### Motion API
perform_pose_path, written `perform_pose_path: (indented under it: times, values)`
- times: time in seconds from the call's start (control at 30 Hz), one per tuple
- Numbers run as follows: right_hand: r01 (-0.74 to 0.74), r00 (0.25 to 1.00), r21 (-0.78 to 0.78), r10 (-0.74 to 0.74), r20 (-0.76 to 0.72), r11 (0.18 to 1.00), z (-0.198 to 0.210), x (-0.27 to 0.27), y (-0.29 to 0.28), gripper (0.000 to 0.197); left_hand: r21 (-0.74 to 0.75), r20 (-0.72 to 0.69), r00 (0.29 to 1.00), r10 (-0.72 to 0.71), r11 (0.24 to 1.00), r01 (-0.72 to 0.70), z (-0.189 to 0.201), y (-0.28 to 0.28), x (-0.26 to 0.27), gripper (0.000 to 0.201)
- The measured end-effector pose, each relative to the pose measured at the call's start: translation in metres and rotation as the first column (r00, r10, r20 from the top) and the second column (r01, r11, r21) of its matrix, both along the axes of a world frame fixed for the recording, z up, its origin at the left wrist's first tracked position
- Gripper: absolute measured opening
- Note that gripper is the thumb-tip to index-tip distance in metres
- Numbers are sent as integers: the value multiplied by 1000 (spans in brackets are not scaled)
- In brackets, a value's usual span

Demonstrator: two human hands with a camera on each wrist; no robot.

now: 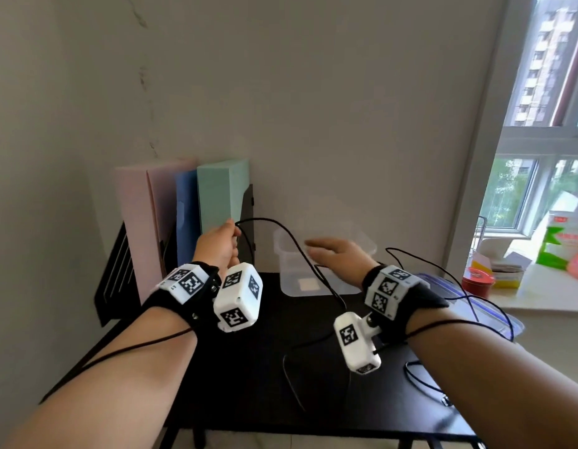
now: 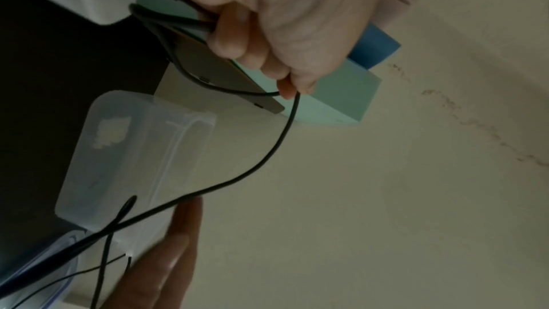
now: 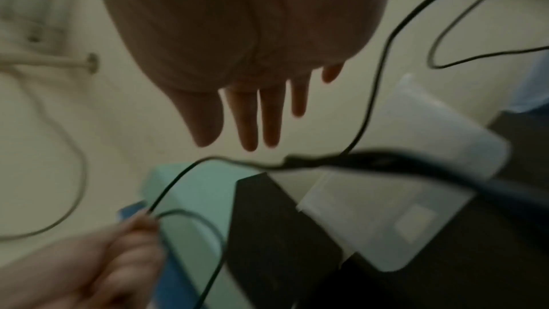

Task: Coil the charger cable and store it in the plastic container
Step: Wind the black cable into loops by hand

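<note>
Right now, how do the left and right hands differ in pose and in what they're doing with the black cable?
The left hand has its fingers curled, gripping the thin black charger cable beside the upright mint-green folder. The right hand is open and flat, its fingers straight, gripping nothing. The left hand is raised at the folders; the right hovers over the clear plastic container. Both are lifted off the black table.

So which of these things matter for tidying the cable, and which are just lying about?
For the job:
- thin black charger cable, pinched by the left hand
- clear plastic container
- right hand, fingers straight, above the container

Lying about:
- upright pink, blue and green folders
- red-lidded jar on the windowsill
- blue-rimmed clear lid
</note>
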State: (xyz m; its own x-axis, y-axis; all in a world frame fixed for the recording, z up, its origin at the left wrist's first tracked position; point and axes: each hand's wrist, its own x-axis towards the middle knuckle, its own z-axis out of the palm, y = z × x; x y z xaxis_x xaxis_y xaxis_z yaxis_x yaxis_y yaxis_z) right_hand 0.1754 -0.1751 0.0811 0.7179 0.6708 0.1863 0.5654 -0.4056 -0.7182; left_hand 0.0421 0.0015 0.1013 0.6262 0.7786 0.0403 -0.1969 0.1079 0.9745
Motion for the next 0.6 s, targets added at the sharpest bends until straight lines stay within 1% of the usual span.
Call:
perform_pose_path:
  times: [0.03,0.07,0.1,0.13,0.2,0.23,0.27,0.3,0.33,0.37,0.4,0.47,0.53,0.57,0.6]
  values:
    - [-89,996,-34,89,-8,995,4,-13,4,60,8,8,1000,-11,1000,11,2,-2,1,33]
    - [-166,985,-38,165,-46,985,6,-20,8,56,11,16,1000,-21,1000,21,5,-2,3,33]
    - [-215,974,-49,210,-88,975,7,-25,9,51,1,28,999,-35,999,35,6,-1,3,33]
    - [-254,961,-57,246,-125,965,6,-27,9,44,-26,49,997,-58,998,59,8,1,3,33]
    - [-261,961,-156,241,-134,953,1,-26,5,23,-118,113,986,-123,984,137,11,8,1,33]
    - [-233,972,-241,215,-97,942,-4,-22,2,21,-163,145,977,-154,971,177,12,12,-1,34]
    - [-166,985,-351,175,-7,922,-9,-16,-2,26,-194,170,970,-175,959,207,12,15,-1,34]
    - [-59,987,-469,121,104,881,-15,-9,-7,33,-214,189,964,-185,951,224,11,17,-2,35]
    - [60,970,-563,85,228,825,-19,-2,-11,41,-228,204,962,-183,946,229,11,19,-3,36]
    - [146,948,-614,69,312,775,-22,3,-15,49,-236,213,961,-179,945,228,10,21,-4,37]
    - [196,934,-639,57,353,744,-23,5,-19,55,-239,218,961,-173,945,224,9,25,-4,38]
    - [234,927,-606,14,376,760,-23,11,-28,59,-235,214,965,-151,951,200,7,36,-6,38]
    - [274,921,-523,-63,385,807,-18,15,-36,56,-224,193,973,-128,959,171,3,47,-8,38]
    - [298,929,-461,-142,342,836,-14,19,-39,55,-214,182,976,-119,964,158,1,51,-9,38]
    - [343,918,-364,-227,325,866,-11,23,-42,54,-201,175,979,-108,969,143,-2,54,-10,38]
